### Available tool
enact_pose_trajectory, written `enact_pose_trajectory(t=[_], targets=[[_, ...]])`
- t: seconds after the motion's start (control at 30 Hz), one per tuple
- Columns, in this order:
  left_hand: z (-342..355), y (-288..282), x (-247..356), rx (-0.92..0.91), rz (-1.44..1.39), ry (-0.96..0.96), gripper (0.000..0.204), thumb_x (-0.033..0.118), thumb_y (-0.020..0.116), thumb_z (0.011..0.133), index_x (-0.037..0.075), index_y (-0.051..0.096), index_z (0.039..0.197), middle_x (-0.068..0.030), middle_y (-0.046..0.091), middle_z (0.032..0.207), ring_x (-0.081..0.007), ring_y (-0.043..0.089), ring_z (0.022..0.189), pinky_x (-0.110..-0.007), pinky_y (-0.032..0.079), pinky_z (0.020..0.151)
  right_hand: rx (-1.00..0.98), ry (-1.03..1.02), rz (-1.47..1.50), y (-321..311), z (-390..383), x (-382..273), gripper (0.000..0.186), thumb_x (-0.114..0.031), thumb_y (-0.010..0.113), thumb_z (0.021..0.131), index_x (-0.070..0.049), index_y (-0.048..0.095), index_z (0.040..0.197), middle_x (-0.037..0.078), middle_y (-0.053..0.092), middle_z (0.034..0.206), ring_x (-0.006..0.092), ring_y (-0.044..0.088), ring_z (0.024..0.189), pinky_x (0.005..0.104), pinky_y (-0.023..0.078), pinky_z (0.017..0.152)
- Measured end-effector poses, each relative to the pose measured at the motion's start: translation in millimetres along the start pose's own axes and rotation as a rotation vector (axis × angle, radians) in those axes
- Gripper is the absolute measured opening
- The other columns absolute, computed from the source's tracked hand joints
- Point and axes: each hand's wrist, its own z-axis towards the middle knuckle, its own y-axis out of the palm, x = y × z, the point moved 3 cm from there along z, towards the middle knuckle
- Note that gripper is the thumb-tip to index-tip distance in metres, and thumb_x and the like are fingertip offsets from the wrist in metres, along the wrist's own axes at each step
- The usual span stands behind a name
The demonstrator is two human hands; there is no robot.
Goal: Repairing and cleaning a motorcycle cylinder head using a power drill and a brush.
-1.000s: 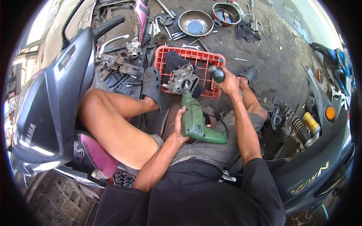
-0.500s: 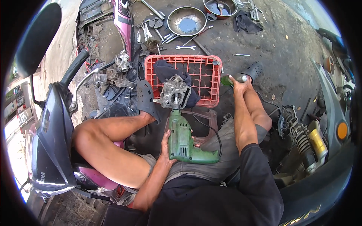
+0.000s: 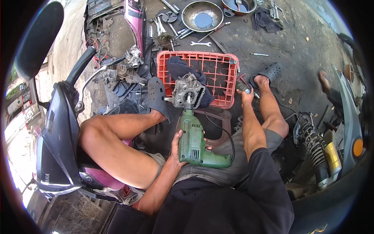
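My left hand [image 3: 177,146] is wrapped round the body of a green electric drill [image 3: 193,142] resting over my lap. The drill's chuck points away from me, and its bit or shaft meets the opening of a metal engine cylinder head [image 3: 187,90]. That part lies on a dark cloth [image 3: 177,67] on an upturned red plastic crate [image 3: 198,54]. My right hand [image 3: 246,96] reaches down beside the crate's right side, closed round a bottle [image 3: 242,86]. Tilted, it shows mostly its end, with part hidden by my fingers.
Beyond the crate lie a wrench [image 3: 200,43], a metal basin [image 3: 202,17] with dark liquid, and several tools. A motorcycle front [image 3: 54,144] stands at left. A shock absorber [image 3: 311,144] is at right, near another person's foot [image 3: 324,80]. The drill's cord [image 3: 220,126] loops over my lap.
My right hand has shifted and tilted the bottle down beside the crate. The view has moved slightly. Another person's foot has come into view at right. The drill stays at the cylinder head.
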Motion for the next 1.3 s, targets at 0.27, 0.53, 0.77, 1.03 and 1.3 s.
enact_pose_trajectory(t=[0.27,0.53,0.77,1.03,1.3], targets=[[-2,0,2,-0.016,0.059,-0.019,0.074,0.055,0.051,0.087,-0.002,0.044,0.133,-0.0201,0.055,0.120,-0.0357,0.060,0.104,-0.066,0.044,0.095,-0.113,0.084,-0.398,-12,-7,-4,0.090,-0.010,0.083,0.059,-0.008,0.046,0.141,0.016,0.056,0.133,0.0287,0.054,0.123,0.0372,0.042,0.102],[0,-3,2,-0.105,0.010,-0.016,0.065,0.051,0.056,0.086,0.002,0.049,0.128,-0.0171,0.060,0.107,-0.0349,0.063,0.098,-0.068,0.046,0.093,-0.038,-0.070,-0.315,-41,-82,-102,0.072,-0.018,0.081,0.069,-0.002,0.051,0.132,0.015,0.063,0.120,0.0254,0.060,0.111,0.0357,0.046,0.096],[2,2,1,-0.191,-0.042,-0.030,0.053,0.045,0.060,0.087,0.006,0.053,0.122,-0.0123,0.062,0.103,-0.0287,0.064,0.094,-0.064,0.049,0.091,-0.923,-0.241,-0.356,-86,-326,-193,0.080,-0.035,0.082,0.073,0.004,0.048,0.134,0.018,0.062,0.122,0.0251,0.060,0.111,0.0364,0.046,0.098],[7,-7,0,-0.084,0.073,-0.015,0.052,0.046,0.062,0.085,0.008,0.055,0.119,-0.0101,0.064,0.103,-0.0256,0.064,0.093,-0.045,0.052,0.087,-0.583,-0.666,-0.850,-84,-387,-168,0.101,-0.033,0.088,0.055,-0.001,0.043,0.139,0.021,0.054,0.133,0.0378,0.052,0.122,0.0444,0.042,0.102],[12,-6,0,-0.039,0.169,0.037,0.054,0.046,0.066,0.083,0.009,0.055,0.119,-0.0085,0.062,0.105,-0.0239,0.061,0.097,-0.043,0.051,0.088,-0.353,-0.667,-0.856,-80,-377,-151,0.038,-0.011,0.066,0.066,-0.002,0.064,0.103,0.019,0.066,0.101,0.0408,0.062,0.097,0.0497,0.050,0.083]])
